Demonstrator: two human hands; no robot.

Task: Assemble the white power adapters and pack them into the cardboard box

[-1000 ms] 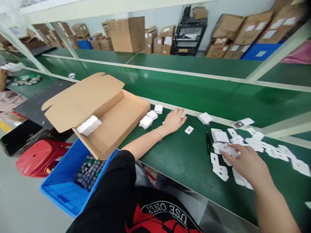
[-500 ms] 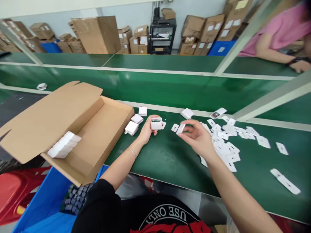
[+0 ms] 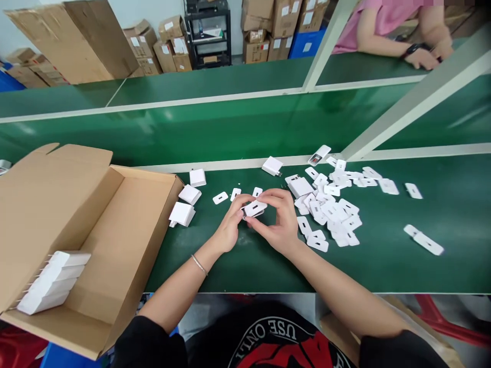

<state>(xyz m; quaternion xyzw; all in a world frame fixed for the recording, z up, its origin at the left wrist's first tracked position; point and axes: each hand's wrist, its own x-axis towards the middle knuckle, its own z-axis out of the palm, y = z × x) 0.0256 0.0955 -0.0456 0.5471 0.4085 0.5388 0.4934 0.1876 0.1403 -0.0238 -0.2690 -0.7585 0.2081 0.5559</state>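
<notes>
My left hand (image 3: 226,232) is closed round a white charger housing, mostly hidden by fingers. My right hand (image 3: 282,220) pinches a small white end plate (image 3: 254,207) with a dark slot, against the housing's open end; whether it is seated I cannot tell. Just beyond my fingers lie loose plates, one being the slotted plate (image 3: 220,198). To the left of my hands are several white chargers (image 3: 197,177). On the right, a heap of white end plates (image 3: 337,212) spreads over the green table (image 3: 245,271), with a charger block (image 3: 299,186) at its edge.
An open cardboard box (image 3: 151,255) on the left holds a row of white chargers (image 3: 53,281) with prongs to the left. A slanted metal post (image 3: 406,97) rises at right. Across the green partition (image 3: 215,133), another person's hands (image 3: 425,56) rest on the far bench.
My hands have come together; the right hand has brought a plate to the housing in the left. A charger block now lies beside the heap. The view has shifted rightward.
</notes>
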